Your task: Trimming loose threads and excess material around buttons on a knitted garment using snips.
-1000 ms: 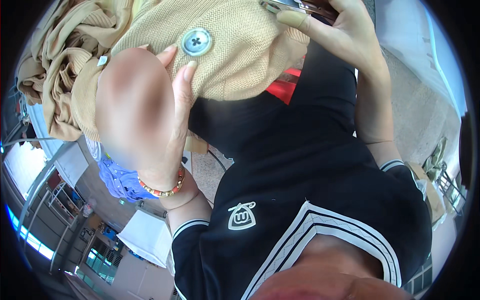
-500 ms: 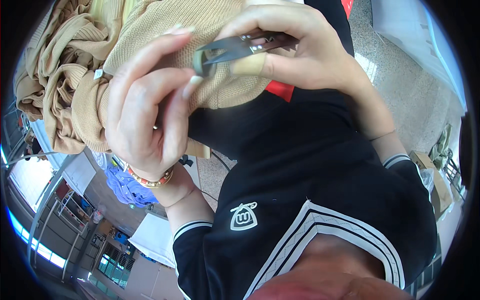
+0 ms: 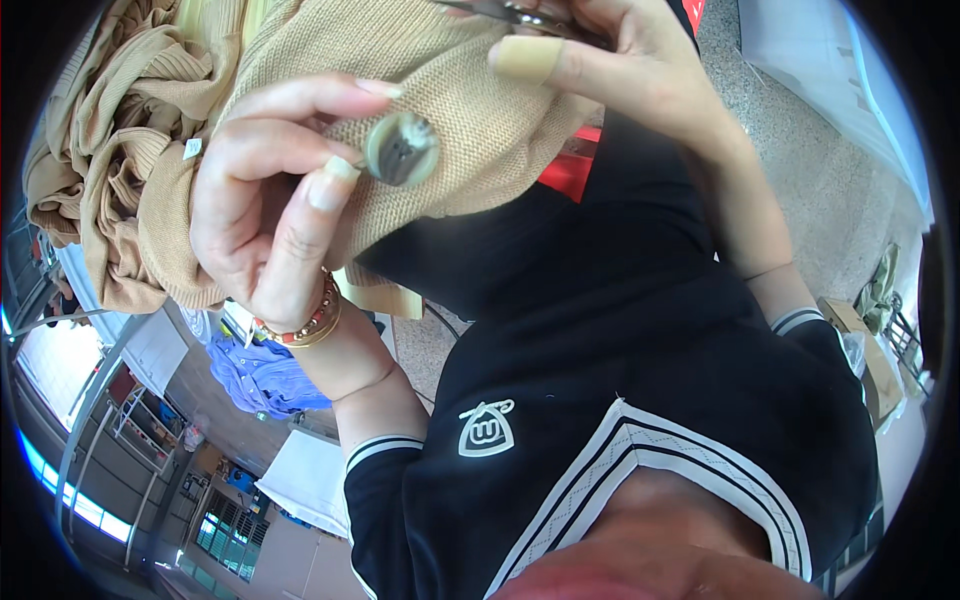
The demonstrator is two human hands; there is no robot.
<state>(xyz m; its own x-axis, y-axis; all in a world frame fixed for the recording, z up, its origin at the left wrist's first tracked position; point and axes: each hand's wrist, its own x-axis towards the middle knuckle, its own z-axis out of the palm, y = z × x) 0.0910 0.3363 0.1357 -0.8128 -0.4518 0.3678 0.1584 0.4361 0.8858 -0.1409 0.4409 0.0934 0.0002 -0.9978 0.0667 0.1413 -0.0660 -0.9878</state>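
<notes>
A round grey-green button (image 3: 402, 150) sits face-up against a tan knit garment (image 3: 480, 130). My left hand (image 3: 265, 190) pinches at the button's left edge with thumb and fingers. Whether some knit is caught in that pinch I cannot tell. My right hand (image 3: 640, 70), with a beige bandage (image 3: 527, 60) round its thumb, is closed on dark metal thread snips (image 3: 535, 20) above and right of the button. The snips stand apart from the button, partly cut off by the upper edge of the view.
A heap of tan knitwear (image 3: 140, 170) lies at the left. Blue-purple cloth (image 3: 262, 370) and a white sheet (image 3: 305, 480) are lower left. Something red (image 3: 567, 176) shows beside my lap. Cardboard boxes (image 3: 868, 365) stand at the right.
The snips have drawn away from the button, up and to the right. My left hand has turned the button from edge-on to face-up and shifted slightly left.
</notes>
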